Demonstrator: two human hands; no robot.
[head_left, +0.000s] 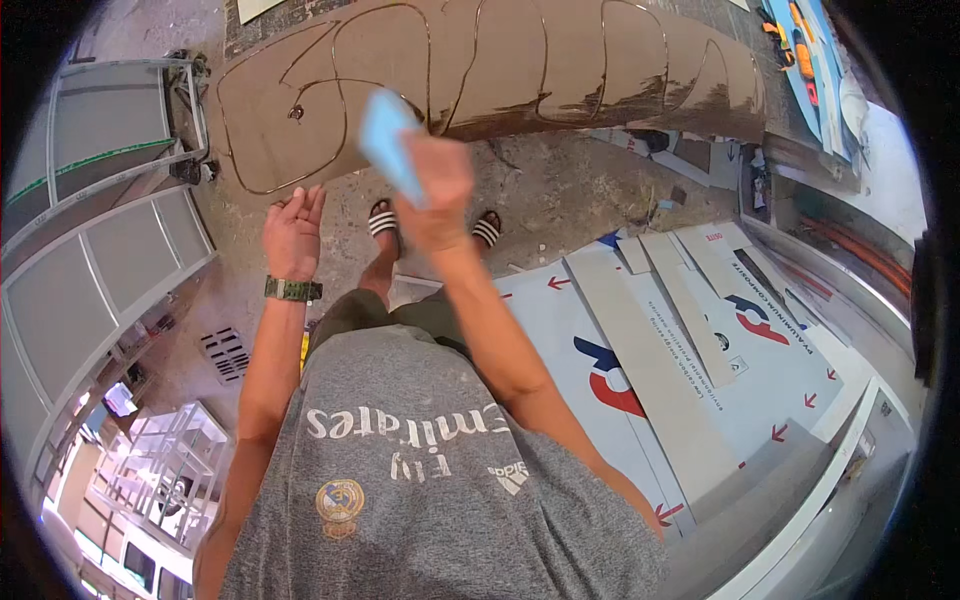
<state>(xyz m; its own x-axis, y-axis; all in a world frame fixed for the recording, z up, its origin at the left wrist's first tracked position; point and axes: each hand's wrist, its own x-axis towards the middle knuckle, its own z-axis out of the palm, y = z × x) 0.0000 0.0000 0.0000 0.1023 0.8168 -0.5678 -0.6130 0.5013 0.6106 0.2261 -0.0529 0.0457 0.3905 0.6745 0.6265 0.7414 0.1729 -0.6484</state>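
A wide brown board (490, 70) lies across the top of the view, with looping lines of dark brown, glossy liquid on it. Towards its right part, the liquid is smeared into ragged dark patches along the near edge. My right hand (440, 180), blurred by motion, grips a flat light blue piece (388, 143) like a spreader. This piece is over the board's near edge; whether it touches the surface cannot be made out. My left hand (293, 228) is at the near left edge of the board, its fingers stretched out towards it and holding nothing visible.
Panel sheets (640, 370) with printed film and loose strips are stacked at the right. Framed grey panels (110, 260) stand at the left. On a blue sheet (815, 80) at the far right lie orange tools (803, 55). Scraps (690, 165) litter the floor beyond my feet.
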